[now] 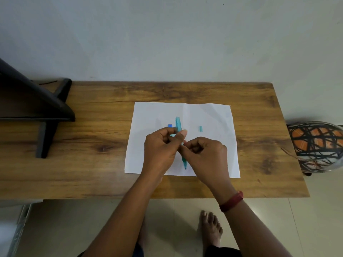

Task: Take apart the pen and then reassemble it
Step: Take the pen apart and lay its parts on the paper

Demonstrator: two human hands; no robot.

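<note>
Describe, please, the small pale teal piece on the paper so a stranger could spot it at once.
On the wooden table lies a white sheet of paper. Right of the held pen lies the teal piece; the other loose piece, left of the pen, is darker blue.

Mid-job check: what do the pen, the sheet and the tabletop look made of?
The pen: likely plastic, smooth translucent-looking teal. The sheet: thin matte white paper, fold crease down the middle. The tabletop: wood grain with knots, low sheen; solid wood or laminate, cannot tell.

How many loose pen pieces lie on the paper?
2: blue piece left of the held pen, teal piece right of it. The left hand or right hand may hide others.
</note>
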